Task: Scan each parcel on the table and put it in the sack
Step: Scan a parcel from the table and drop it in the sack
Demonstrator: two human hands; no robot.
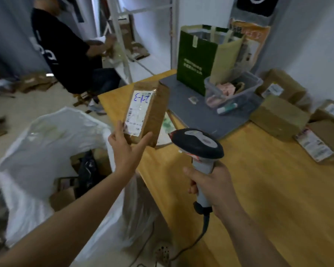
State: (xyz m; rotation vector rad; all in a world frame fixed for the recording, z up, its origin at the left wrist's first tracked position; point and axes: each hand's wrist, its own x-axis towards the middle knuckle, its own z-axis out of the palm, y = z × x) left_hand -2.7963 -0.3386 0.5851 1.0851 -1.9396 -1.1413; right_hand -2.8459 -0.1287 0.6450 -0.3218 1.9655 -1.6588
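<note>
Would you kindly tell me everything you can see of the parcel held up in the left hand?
The parcel is a flat brown cardboard box, held tilted in the air over the left edge of the wooden table, near the open white sack. A white shipping label with barcodes and blue handwriting covers its facing side, under glossy tape. The left hand grips its lower end. The scanner sits lower right of it, not touching.
</note>
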